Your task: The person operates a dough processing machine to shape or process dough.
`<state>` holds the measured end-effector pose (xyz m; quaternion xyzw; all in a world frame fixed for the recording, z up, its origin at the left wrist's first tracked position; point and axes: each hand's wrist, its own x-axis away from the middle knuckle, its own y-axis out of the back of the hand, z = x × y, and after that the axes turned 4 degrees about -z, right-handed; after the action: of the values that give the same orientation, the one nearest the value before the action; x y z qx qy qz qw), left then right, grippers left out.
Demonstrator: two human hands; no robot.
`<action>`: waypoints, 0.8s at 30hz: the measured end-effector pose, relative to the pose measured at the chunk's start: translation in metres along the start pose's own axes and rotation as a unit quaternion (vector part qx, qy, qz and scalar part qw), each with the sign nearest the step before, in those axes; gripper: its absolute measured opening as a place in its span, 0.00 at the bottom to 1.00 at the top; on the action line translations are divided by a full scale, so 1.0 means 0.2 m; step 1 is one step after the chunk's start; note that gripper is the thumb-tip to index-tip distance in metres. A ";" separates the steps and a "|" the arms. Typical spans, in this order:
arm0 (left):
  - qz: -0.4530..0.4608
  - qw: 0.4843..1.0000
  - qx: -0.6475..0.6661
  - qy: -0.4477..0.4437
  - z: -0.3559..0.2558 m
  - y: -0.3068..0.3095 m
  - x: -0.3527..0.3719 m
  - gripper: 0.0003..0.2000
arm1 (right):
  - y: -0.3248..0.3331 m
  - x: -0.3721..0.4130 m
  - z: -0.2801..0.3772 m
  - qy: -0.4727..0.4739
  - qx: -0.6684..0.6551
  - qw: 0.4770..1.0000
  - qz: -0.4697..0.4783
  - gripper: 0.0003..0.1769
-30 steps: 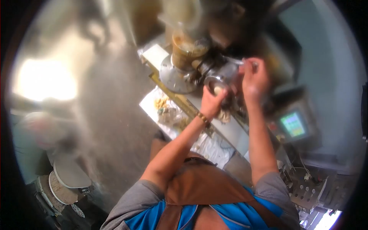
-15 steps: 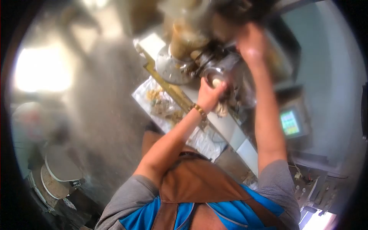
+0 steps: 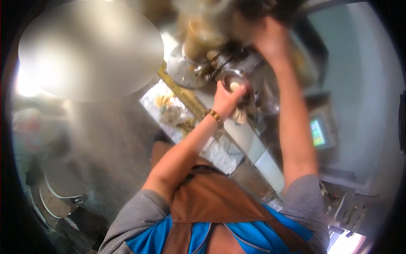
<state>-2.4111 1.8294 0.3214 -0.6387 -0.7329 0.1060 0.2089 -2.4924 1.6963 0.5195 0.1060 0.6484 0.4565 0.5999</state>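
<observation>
My left hand [image 3: 227, 97], with a beaded bracelet at its wrist, is closed on the near edge of a small round metal bowl [image 3: 242, 76]. A pale round lump [image 3: 234, 86] shows in the bowl, close to my thumb. Farther up and to the right, my right hand [image 3: 270, 40] reaches into a dark, blurred area at the top of the view. Its fingers are smeared and partly lost there. Left of the bowl lies a round metal plate [image 3: 182, 72] with a tan, blurred container [image 3: 198, 42] over it.
Below the yellowish rail [image 3: 182, 94], a white sheet [image 3: 153, 98] carries food pieces in plastic bags [image 3: 173, 113]. A device with a lit screen [image 3: 317, 132] stands at the right. Stools [image 3: 63, 180] are at the lower left, and a white counter strip [image 3: 270, 169] runs toward my apron.
My left hand and the bowl appear slightly farther left and up. My right hand also sits a little higher and left. The whole view has shifted slightly.
</observation>
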 end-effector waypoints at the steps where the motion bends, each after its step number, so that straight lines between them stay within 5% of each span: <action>1: -0.001 1.000 -0.003 -0.008 0.01 0.00 0.00 0.37 | 0.03 0.01 -0.01 -0.031 -0.011 0.999 -0.005 0.10; 7: 0.003 1.000 -0.027 -0.010 -0.06 0.01 0.02 0.37 | 0.25 0.05 0.14 -0.051 -0.022 0.995 -0.082 0.07; 10: -0.002 0.999 -0.033 -0.005 -0.06 0.01 0.01 0.37 | 0.26 0.16 0.15 -0.251 -0.163 0.952 -0.064 0.09; 13: 0.009 0.999 -0.032 -0.021 -0.01 0.02 0.00 0.39 | 0.22 0.30 0.12 -0.216 -0.221 0.944 -0.111 0.10; 18: 0.013 0.999 -0.040 -0.020 -0.02 0.02 0.00 0.43 | 0.12 0.45 0.08 -0.284 -0.244 0.919 -0.127 0.11; 24: 0.010 0.999 -0.053 0.004 -0.06 0.02 0.02 0.44 | 0.12 0.51 0.14 -0.293 -0.184 0.929 -0.130 0.12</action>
<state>-2.4022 1.8329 0.3308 -0.6565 -0.7302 0.0667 0.1771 -2.5038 1.7929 0.4716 0.0377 0.3565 0.4341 0.8265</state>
